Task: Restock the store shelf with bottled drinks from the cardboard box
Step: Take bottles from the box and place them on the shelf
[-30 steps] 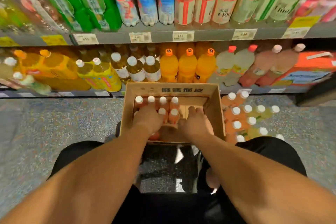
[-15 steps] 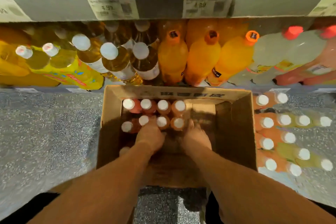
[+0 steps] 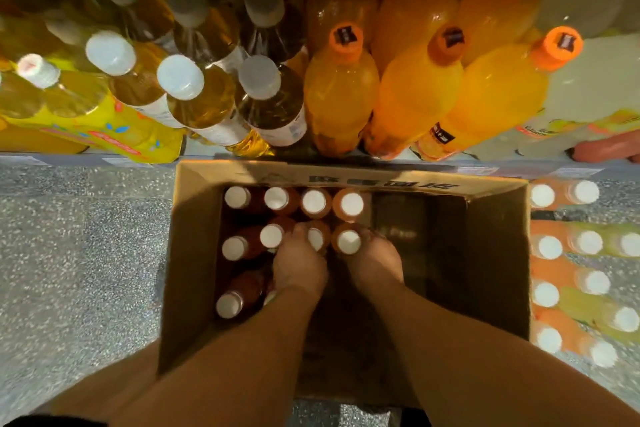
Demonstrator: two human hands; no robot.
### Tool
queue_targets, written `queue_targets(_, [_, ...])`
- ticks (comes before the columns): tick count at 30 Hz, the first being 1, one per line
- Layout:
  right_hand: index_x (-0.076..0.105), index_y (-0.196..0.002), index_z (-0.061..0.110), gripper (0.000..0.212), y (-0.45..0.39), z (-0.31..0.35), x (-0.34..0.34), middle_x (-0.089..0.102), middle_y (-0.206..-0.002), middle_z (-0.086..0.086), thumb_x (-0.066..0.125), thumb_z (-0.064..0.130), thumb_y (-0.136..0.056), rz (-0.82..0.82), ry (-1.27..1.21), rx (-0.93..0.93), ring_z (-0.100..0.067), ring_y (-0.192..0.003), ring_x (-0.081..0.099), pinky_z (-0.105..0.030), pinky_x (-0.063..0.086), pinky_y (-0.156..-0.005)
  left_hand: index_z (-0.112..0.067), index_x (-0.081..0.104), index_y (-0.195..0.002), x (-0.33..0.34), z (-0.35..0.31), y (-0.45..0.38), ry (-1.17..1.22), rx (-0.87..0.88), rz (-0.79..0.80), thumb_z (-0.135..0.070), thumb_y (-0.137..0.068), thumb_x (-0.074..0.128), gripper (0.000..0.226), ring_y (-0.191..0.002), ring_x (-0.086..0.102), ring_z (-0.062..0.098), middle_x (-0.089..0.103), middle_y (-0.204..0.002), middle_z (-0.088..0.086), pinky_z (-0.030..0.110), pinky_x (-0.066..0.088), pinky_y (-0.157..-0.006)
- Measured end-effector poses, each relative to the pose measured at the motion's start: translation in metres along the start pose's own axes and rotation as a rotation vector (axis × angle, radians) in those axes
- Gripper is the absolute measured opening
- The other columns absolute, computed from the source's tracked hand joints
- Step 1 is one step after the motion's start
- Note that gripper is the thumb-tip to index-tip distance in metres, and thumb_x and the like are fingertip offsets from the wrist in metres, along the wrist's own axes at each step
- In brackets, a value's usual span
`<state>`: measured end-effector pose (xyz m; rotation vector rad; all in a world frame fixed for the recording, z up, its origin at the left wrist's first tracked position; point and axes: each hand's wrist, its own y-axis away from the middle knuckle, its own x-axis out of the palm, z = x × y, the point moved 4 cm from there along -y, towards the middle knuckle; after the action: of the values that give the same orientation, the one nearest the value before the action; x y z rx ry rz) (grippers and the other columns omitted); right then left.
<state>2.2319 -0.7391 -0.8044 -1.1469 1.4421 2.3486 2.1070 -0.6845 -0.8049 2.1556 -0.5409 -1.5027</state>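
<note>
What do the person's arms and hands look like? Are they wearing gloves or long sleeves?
No gloves and no long sleeves. Both forearms are bare all the way down, and the left hand and right hand are bare too. No watch, bracelet or ring shows on the parts in view. The only clothing visible is a bit of black fabric at the bottom left corner.

Cardboard box [image 3: 194, 253], centre: matt brown corrugated board. Bottles in the box [image 3: 313, 203]: clear glossy plastic, smooth white caps. Orange bottles [image 3: 341, 97], upper centre: glossy translucent plastic. Floor [image 3: 79, 253], left: speckled grey stone-like finish, slightly shiny.
</note>
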Motion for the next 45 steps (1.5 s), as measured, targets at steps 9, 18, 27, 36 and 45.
queue_targets(9, [0.055,-0.124,0.026,0.026,0.048,0.022,-0.055,0.058,-0.129,0.002,0.047,0.026,-0.1,-0.06,0.138,-0.229,-0.019,-0.12,0.054,-0.033,0.043,-0.101,-0.028,0.065,-0.1,-0.07,-0.033,0.033,0.007,0.137,-0.061,-0.035,-0.093,0.052,0.017,-0.094,0.064,0.019,0.069,-0.101,-0.005,0.031,0.049,-0.079])
queue_targets(18, [0.061,-0.086,0.029,0.013,0.181,0.043,-0.158,0.066,-0.086,0.012,0.063,0.042,-0.088,-0.234,-0.288,-0.248,-0.004,-0.072,0.058,-0.017,0.047,-0.061,-0.031,0.068,-0.087,-0.186,-0.068,0.128,0.132,0.275,-0.117,-0.049,-0.085,0.054,0.023,-0.077,0.065,0.014,0.069,-0.082,-0.011,0.03,0.051,-0.065])
queue_targets(27, [0.06,-0.096,0.022,0.024,0.34,0.064,-0.272,0.07,-0.1,-0.007,0.061,0.043,-0.086,-0.483,-0.292,-0.444,-0.033,-0.097,0.065,-0.035,0.048,-0.075,-0.024,0.066,-0.095,-0.318,-0.112,0.271,0.488,0.505,-0.231,-0.031,-0.074,0.077,0.024,-0.091,0.066,0.024,0.072,-0.094,-0.001,0.037,0.054,-0.08])
queue_targets(36, [0.054,-0.112,0.022,0.047,0.494,0.085,-0.383,0.062,-0.107,-0.001,0.055,0.059,-0.084,-0.843,-0.317,-0.64,-0.027,-0.101,0.061,-0.038,0.049,-0.081,-0.024,0.063,-0.115,-0.454,-0.153,0.395,0.558,0.829,-0.432,-0.036,-0.082,0.074,0.037,-0.101,0.061,0.016,0.066,-0.108,-0.005,0.035,0.051,-0.089])
queue_targets(45, [0.051,-0.102,0.021,0.046,0.653,0.123,-0.519,0.059,-0.097,0.002,0.052,0.063,-0.083,-1.152,-0.268,-0.813,-0.022,-0.092,0.059,-0.039,0.05,-0.08,-0.028,0.061,-0.109,-0.604,-0.208,0.53,0.505,1.124,-0.656,-0.042,-0.086,0.07,0.028,-0.096,0.062,0.014,0.066,-0.104,-0.007,0.034,0.052,-0.084])
